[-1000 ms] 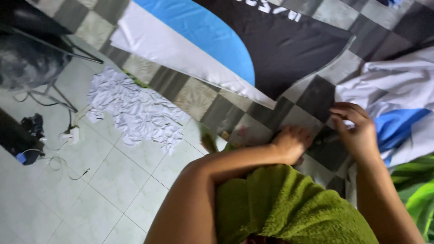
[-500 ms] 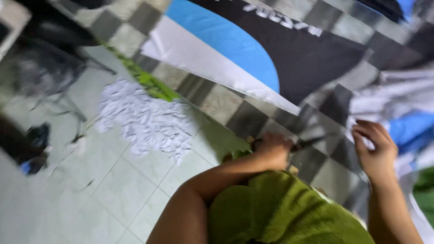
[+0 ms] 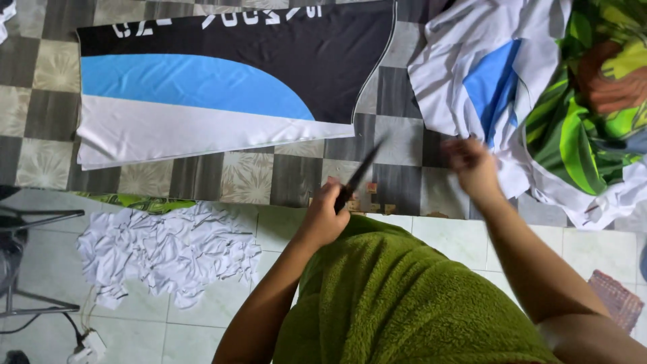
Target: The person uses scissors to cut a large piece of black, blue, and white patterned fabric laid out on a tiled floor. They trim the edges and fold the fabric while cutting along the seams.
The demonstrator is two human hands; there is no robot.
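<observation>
Where the frame's far left edge cuts it off, a dark metal chair frame (image 3: 27,263) stands on pale glossy floor tiles (image 3: 202,334), with a white power strip (image 3: 87,347) and thin cables at the lower left corner. Just right of it lies a crumpled heap of white fabric scraps (image 3: 168,253), jagged and thin, some with dark edges. A strip of green cloth (image 3: 135,202) peeks out above the heap, mostly hidden under a checkered mat (image 3: 202,176) of grey and beige squares with a floral print.

Across the upper left and centre of the mat lies a flat, smooth fabric panel (image 3: 216,87): black on top, a curved sky-blue band beneath, white along the lower edge. White lettering runs along its top, cut off by the frame and not legible.

At centre, the left hand (image 3: 325,217) is closed around the handles of dark scissors (image 3: 357,176), whose blades point up and right over the mat; motion blur hides whether the blades are apart. Small brownish bits (image 3: 377,207) lie on the mat beside that hand. Below, a fuzzy olive-green towel-like cloth (image 3: 397,296) covers the person's lap.

Right of centre, the right hand (image 3: 475,165), blurred, sits at the edge of a white and blue fabric piece (image 3: 485,74); its grip cannot be told. At far right is rumpled green leaf-print cloth (image 3: 586,101), and a reddish woven mat corner (image 3: 617,296) lies lower right.
</observation>
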